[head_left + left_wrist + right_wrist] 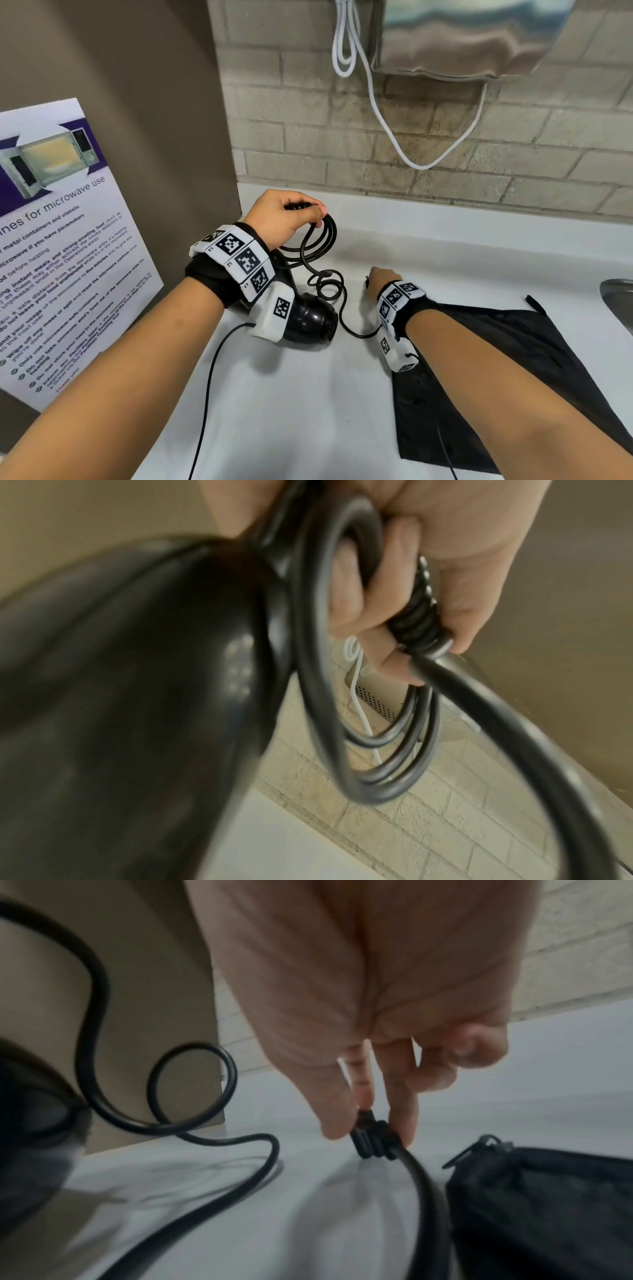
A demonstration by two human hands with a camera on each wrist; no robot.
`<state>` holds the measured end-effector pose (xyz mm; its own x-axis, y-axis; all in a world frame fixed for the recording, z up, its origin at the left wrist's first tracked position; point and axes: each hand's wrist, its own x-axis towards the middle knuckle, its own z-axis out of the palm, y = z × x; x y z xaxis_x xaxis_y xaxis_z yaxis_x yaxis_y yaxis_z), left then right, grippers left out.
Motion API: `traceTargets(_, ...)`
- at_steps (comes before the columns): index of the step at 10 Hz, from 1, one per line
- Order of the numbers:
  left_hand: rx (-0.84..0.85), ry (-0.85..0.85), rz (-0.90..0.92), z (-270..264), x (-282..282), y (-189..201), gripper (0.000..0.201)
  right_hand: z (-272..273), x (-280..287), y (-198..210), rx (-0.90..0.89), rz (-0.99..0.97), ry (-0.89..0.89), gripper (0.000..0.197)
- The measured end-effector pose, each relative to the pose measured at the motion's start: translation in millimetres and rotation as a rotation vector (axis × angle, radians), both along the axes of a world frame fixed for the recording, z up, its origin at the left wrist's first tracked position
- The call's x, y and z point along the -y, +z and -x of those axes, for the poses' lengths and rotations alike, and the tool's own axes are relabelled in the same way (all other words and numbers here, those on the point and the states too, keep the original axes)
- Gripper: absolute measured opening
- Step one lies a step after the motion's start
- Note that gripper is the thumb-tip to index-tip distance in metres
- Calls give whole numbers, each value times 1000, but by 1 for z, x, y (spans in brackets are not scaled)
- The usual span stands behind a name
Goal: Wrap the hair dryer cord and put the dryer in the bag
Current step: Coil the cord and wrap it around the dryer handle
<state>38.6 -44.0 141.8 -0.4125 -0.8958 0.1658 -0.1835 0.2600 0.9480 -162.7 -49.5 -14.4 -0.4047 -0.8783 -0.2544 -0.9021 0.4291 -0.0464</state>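
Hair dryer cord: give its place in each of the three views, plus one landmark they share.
Head: hair dryer cord loops from the left hand at centre, trailing to the right hand.
Left wrist: coils at centre, gripped with the dryer handle.
Right wrist: curls at left; its plug end is pinched at centre.
Shared landmark: the brick wall.

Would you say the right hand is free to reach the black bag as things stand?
Probably not yet: the right hand pinches the cord's plug. The bag lies flat beside it, with nothing between them, so the reach itself looks open.
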Motion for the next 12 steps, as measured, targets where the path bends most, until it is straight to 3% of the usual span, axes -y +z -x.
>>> traceTargets(3, 0, 1, -15, 2, 1, 3, 20, -3, -2, -3, 112, 4, -19, 20)
traceTargets(5, 29, 31, -57, 0, 6, -1, 9, -8, -14, 55, 447, 557, -71, 33)
traceTargets(6, 37, 52, -61, 0, 6, -2, 9, -10, -26, 74, 646, 749, -65, 25)
traceTargets(7, 28, 61, -53, 1, 6, 0, 10, -21, -46, 92, 787, 941, 54, 16)
traceTargets(8, -9, 77, -56, 2, 8, -2, 11, -31, -65, 102, 831, 912, 233, 30)
traceTargets(9, -62, 83, -77, 3, 9, -2, 13, -43, -69, 106, 789, 804, 306, 22)
traceTargets(10, -63, 50, -71, 6, 7, -2, 14, -58, -67, 110, 787, 786, 313, 21)
traceTargets(11, -50, 8, -54, 9, 1, -2, 10, -69, -58, 113, 661, 855, 265, 16)
traceTargets(12, -58, -23, -59, 11, 1, -3, 10, -72, -46, 115, 624, 965, 125, 30)
